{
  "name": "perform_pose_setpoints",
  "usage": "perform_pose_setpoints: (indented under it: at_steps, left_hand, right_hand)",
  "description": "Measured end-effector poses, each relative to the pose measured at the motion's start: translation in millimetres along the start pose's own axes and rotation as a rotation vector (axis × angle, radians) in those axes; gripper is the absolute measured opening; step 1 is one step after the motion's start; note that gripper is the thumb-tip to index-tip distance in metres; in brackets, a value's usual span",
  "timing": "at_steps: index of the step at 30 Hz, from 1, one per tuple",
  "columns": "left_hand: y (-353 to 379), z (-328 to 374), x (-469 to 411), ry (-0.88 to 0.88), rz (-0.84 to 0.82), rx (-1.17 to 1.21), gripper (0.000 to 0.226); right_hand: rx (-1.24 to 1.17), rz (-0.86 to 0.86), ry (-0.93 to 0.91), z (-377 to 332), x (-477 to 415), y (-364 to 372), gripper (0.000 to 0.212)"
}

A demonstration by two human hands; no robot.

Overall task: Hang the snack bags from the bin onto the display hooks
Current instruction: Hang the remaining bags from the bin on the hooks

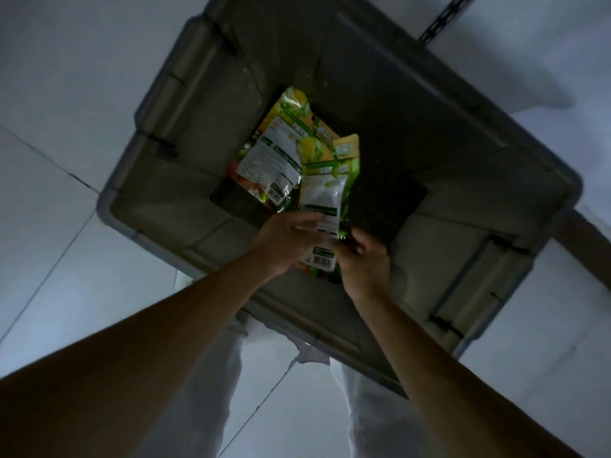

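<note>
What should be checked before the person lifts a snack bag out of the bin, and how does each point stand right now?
1. Left hand holds the near snack bag: ok.
2. Right hand grips the same bag: cannot tell; its fingers curl at the bag's edge.
3. Only one bag comes up: cannot tell; the near bag overlaps the far snack bag.
4. Hang hole found and intact: cannot tell; the picture is too dim.
5. Way up out of the bin is free: ok; nothing covers its open top.
6. Display hooks in sight: not ok; none shows in this view.
</note>
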State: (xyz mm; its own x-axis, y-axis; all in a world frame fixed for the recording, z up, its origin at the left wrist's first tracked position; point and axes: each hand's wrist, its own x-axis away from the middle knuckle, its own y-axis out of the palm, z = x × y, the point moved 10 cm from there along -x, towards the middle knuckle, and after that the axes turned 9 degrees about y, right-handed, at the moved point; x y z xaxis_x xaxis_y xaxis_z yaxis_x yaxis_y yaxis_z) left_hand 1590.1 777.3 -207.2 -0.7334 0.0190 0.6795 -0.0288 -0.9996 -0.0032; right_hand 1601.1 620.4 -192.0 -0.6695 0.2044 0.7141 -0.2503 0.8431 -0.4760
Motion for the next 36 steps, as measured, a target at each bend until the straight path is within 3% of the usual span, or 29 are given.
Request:
perform_pose_setpoints:
  at_steps: [4,7,11,16,22,26,31,33,36]
  left_hand:
    - [-7,27,22,0.014,0.085,0.114,0.024]
    - [-14,36,26,0.002,0.162,0.234,0.030]
    - [-31,36,21,0.013,0.236,0.206,0.035]
    - [-48,27,16,-0.028,0.271,0.227,0.029]
    - [-44,23,27,-0.135,0.245,0.296,0.025]
    - [-47,20,31,-0.237,0.210,0.389,0.032]
    - [-48,19,30,-0.267,0.056,0.500,0.040]
    - [-51,22,30,-0.242,0.033,0.518,0.031]
    - [-61,23,29,-0.216,0.040,0.466,0.028]
  right_hand:
    - [0.021,-0.023,-0.074,-33,24,0,0.007]
    - [-0.032,-0.082,-0.136,-50,34,10,0.018]
    - [0.036,-0.195,-0.210,-59,39,34,0.031]
    - [-0.047,-0.252,-0.137,-52,45,41,0.020]
    - [-0.033,-0.067,-0.070,-40,40,10,0.023]
    - [-0.004,-0.037,0.114,-27,22,-9,0.023]
    - [-0.297,-0.354,0.520,0,19,10,0.030]
    - [-0.345,-0.399,0.549,1,17,14,0.035]
    - [-0.359,-0.425,0.516,-1,14,18,0.023]
